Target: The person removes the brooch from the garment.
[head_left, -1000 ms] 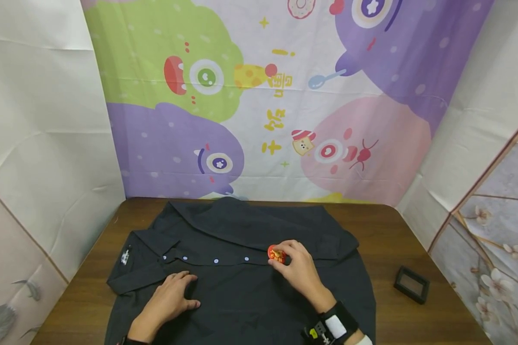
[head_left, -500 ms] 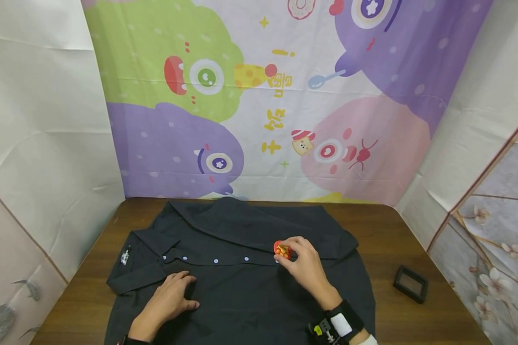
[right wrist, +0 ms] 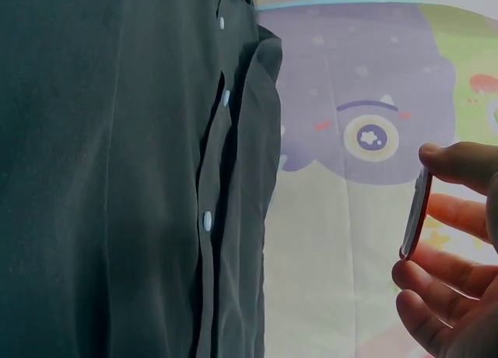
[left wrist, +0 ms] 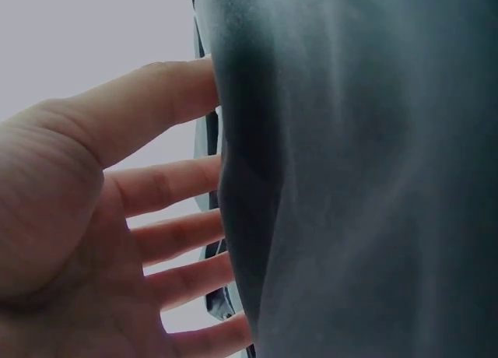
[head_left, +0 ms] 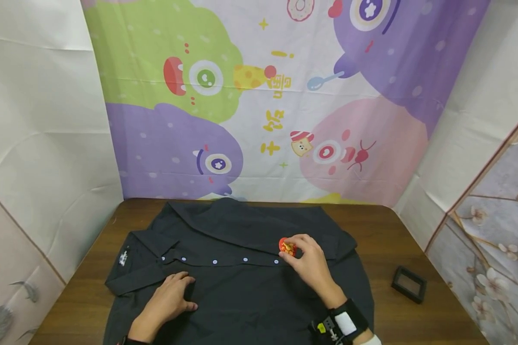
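A dark button-up shirt (head_left: 237,292) lies spread over the wooden table, its row of pale buttons running across the middle. My right hand (head_left: 312,263) pinches a flat red disc (head_left: 287,247) with a gold figure on it, held just above the button line. Seen edge-on in the right wrist view, the disc (right wrist: 416,214) is thin and sits between thumb and fingers. My left hand (head_left: 170,297) rests on the shirt below the collar, fingers spread. In the left wrist view its fingertips touch the dark cloth (left wrist: 350,179).
A small black rectangular frame (head_left: 408,284) lies on the wooden table (head_left: 440,321) at the right. The shirt collar (head_left: 153,242) with a white label faces left. Behind the table hangs a cartoon-printed cloth (head_left: 259,177).
My right hand has shifted slightly right and away from me with the red disc, uncovering a shirt button beneath. The left hand has stayed in place.
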The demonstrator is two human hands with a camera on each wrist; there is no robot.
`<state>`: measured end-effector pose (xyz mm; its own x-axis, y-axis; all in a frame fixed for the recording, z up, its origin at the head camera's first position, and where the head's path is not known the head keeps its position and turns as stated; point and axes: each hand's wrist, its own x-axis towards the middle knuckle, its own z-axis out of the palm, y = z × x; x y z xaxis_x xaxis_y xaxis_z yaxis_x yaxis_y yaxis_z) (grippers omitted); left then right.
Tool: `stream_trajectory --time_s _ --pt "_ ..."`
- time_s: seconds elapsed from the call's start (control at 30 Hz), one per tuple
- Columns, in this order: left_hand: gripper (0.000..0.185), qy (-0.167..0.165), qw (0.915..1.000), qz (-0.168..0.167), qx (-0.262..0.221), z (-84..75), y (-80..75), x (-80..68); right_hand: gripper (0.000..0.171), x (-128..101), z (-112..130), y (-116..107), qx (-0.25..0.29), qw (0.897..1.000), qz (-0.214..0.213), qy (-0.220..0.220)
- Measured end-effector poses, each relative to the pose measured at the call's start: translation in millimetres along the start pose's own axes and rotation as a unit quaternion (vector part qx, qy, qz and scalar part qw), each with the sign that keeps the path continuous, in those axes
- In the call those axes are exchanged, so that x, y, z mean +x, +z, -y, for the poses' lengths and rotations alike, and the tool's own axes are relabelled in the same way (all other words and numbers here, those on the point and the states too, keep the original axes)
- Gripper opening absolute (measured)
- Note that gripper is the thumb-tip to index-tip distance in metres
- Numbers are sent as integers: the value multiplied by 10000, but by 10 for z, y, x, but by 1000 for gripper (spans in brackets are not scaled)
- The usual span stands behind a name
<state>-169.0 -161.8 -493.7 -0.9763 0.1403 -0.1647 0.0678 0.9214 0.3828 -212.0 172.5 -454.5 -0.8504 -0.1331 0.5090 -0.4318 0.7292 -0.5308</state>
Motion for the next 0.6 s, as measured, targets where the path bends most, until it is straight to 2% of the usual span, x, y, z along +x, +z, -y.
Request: stream_trajectory --time_s 0.27,0.6 --pt "58 11 9998 216 -16 -19 -15 33 32 -7 -52 -66 -29 10000 -54 67" --pt "64 -40 9995 296 -97 -12 9 28 31 -41 -132 -95 -31 10000 -45 66"
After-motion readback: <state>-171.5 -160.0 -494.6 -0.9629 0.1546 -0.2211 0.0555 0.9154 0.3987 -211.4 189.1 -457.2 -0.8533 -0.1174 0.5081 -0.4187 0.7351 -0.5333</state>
